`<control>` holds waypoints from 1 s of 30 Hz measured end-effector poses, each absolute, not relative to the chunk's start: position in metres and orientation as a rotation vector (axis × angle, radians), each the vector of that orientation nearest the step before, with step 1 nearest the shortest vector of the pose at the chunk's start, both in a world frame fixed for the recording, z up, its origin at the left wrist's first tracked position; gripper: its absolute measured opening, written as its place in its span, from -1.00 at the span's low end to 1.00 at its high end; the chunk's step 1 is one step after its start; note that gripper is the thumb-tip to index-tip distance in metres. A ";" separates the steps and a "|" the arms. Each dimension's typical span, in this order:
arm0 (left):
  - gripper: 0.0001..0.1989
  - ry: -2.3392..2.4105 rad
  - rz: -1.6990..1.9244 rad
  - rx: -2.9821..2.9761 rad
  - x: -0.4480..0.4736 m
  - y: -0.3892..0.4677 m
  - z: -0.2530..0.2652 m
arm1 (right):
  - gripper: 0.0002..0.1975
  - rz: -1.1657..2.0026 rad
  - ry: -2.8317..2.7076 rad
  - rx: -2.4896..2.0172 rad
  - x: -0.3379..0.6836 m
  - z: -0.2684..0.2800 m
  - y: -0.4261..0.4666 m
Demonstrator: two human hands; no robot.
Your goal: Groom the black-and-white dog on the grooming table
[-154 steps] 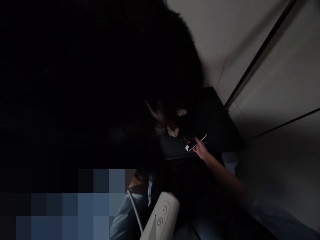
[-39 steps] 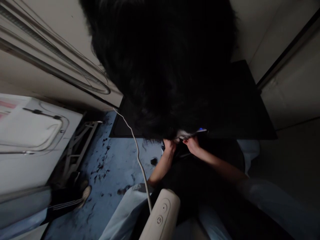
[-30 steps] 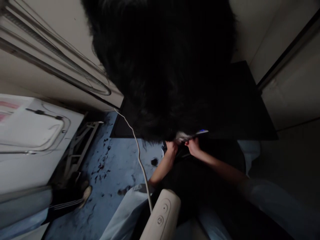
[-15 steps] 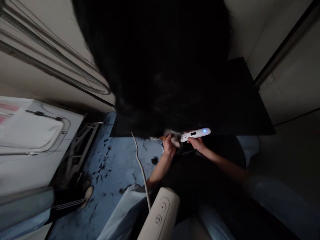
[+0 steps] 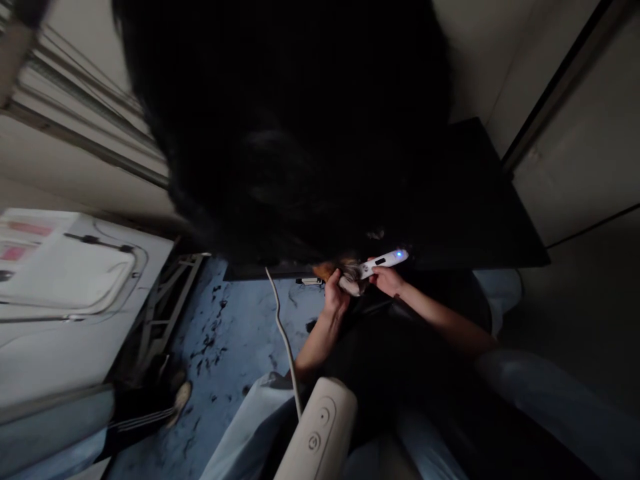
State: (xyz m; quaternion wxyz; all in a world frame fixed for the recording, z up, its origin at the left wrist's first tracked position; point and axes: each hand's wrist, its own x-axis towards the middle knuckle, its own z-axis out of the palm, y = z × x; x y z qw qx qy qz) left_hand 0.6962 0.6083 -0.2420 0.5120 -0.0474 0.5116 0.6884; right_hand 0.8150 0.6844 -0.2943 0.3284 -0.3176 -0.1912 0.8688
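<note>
A large black-furred dog (image 5: pixel 290 133) fills the upper middle of the view, its outline dark and hard to make out. Near the table edge, my left hand (image 5: pixel 336 299) is closed around the dog's paw (image 5: pixel 351 284), which has pale and orange-brown fur. My right hand (image 5: pixel 391 283) grips a slim white hair clipper (image 5: pixel 391 259) with a lit blue light. The clipper's head end is against or right beside the paw; contact cannot be made out. A dark bit, perhaps hair, shows at my right wrist.
The dog is on a black table (image 5: pixel 505 227). Dark hair tufts lie on the blue floor (image 5: pixel 250 333). A white tub (image 5: pixel 85 280) stands left, near another person's shoe (image 5: pixel 181 402). A pale device (image 5: pixel 320 430) and a cable (image 5: pixel 281 320) are close to my lap.
The dog's dark body has shifted left in view, and more orange-brown fur shows at the paw. The clipper has moved slightly left and up. Both hands keep their hold.
</note>
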 end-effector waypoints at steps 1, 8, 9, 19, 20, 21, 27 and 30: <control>-0.76 1.228 1.663 -0.111 0.695 0.608 -0.242 | -0.68 2.291 -0.483 -0.827 0.814 -0.294 0.685; -0.72 1.173 1.693 -0.044 0.695 0.609 -0.239 | -0.69 2.401 -0.488 -0.780 0.840 -0.297 0.705; -0.73 1.169 1.707 -0.038 0.695 0.610 -0.237 | -0.68 2.380 -0.505 -0.782 0.846 -0.296 0.710; -0.69 1.201 1.694 -0.054 0.684 0.618 -0.233 | -0.61 2.096 -0.815 -0.650 0.838 -0.274 0.683; -0.71 1.193 1.718 -0.063 0.684 0.619 -0.233 | -0.63 2.059 -0.814 -0.654 0.835 -0.274 0.679; -0.72 1.181 1.735 -0.078 0.685 0.620 -0.233 | -0.64 2.033 -0.819 -0.659 0.832 -0.275 0.675; -0.82 1.137 1.774 -0.138 0.688 0.625 -0.237 | -0.53 2.092 -0.641 -0.763 0.819 -0.282 0.663; -0.80 1.152 1.775 -0.109 0.685 0.625 -0.239 | -0.48 2.187 -0.641 -0.798 0.812 -0.286 0.667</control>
